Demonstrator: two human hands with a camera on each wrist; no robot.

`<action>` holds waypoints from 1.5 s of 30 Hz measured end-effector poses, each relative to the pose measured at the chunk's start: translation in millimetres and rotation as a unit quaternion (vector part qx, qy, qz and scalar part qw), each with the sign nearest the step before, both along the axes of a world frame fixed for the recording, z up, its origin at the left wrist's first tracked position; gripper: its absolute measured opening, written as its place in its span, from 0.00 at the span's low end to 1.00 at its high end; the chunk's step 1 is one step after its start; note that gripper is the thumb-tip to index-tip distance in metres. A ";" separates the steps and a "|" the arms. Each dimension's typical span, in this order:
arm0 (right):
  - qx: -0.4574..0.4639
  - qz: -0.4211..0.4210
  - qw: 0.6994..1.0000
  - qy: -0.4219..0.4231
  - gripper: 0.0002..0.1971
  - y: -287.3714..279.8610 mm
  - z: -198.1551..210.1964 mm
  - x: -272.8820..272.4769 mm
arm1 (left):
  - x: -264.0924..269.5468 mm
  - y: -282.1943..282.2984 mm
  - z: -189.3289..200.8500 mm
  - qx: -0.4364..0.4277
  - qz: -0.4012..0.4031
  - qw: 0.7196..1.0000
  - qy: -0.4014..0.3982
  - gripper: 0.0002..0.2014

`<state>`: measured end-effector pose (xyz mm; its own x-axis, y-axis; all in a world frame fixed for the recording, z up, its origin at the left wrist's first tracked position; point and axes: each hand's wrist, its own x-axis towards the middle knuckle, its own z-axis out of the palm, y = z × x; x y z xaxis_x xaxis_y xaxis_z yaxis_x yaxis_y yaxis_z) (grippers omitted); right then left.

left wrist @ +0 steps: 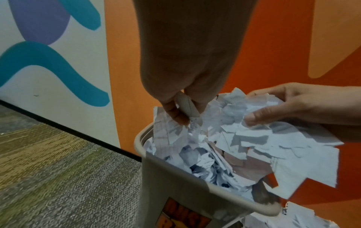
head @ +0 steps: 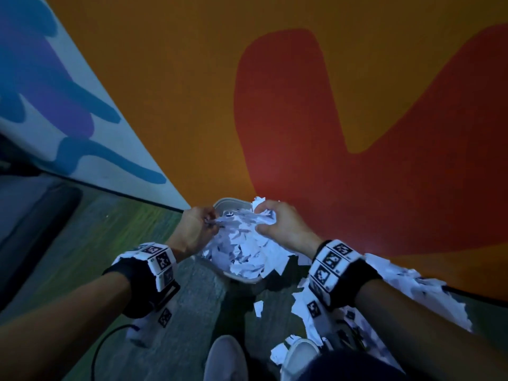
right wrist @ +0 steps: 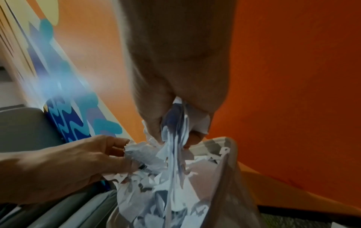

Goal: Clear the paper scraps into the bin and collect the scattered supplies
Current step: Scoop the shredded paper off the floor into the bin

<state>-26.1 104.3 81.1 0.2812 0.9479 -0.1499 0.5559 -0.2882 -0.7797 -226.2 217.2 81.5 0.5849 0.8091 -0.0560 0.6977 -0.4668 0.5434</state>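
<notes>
A beige bin stands on the carpet against the orange wall, heaped over its rim with white paper scraps. Both hands hover over its top. My left hand pinches scraps at the bin's left edge, seen close in the left wrist view. My right hand grips a crumpled wad of scraps above the far side of the bin. In the right wrist view the wad hangs down from the curled fingers into the heap. An orange sticker marks the bin's front wall.
More scraps lie piled on the floor to the right of the bin, and single pieces in front of it. My two shoes stand close below. A dark cable runs at lower left. The painted wall rises right behind the bin.
</notes>
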 end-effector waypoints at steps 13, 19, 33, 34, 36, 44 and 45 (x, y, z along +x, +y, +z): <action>-0.174 0.051 0.982 -0.046 0.33 68.3 -85.0 -24.5 | 16.2 10.6 -62.8 -0.095 -0.080 0.989 0.083 0.07; -0.200 0.077 0.975 -0.058 0.38 73.5 -86.5 -24.0 | 19.1 17.0 -67.1 -0.125 -0.093 0.982 0.106 0.01; -0.202 0.162 0.963 -0.071 0.49 52.2 -14.7 -10.1 | 18.9 16.0 -43.2 -0.104 -0.110 0.982 0.110 0.37; -0.203 0.164 0.962 -0.082 0.49 51.1 -10.4 -7.7 | 18.8 15.8 -46.4 -0.118 -0.115 0.980 0.112 0.42; -0.205 0.169 0.959 -0.100 0.49 47.5 -1.6 -1.8 | 19.5 14.0 -50.2 -0.126 -0.126 0.977 0.114 0.49; -0.289 0.232 0.910 -0.187 0.42 45.0 -12.3 -5.7 | 31.8 17.5 -74.2 -0.156 -0.145 0.961 0.178 0.48; -0.304 0.237 0.901 -0.198 0.42 47.3 -18.6 -9.4 | 32.1 19.5 -79.6 -0.166 -0.142 0.957 0.191 0.47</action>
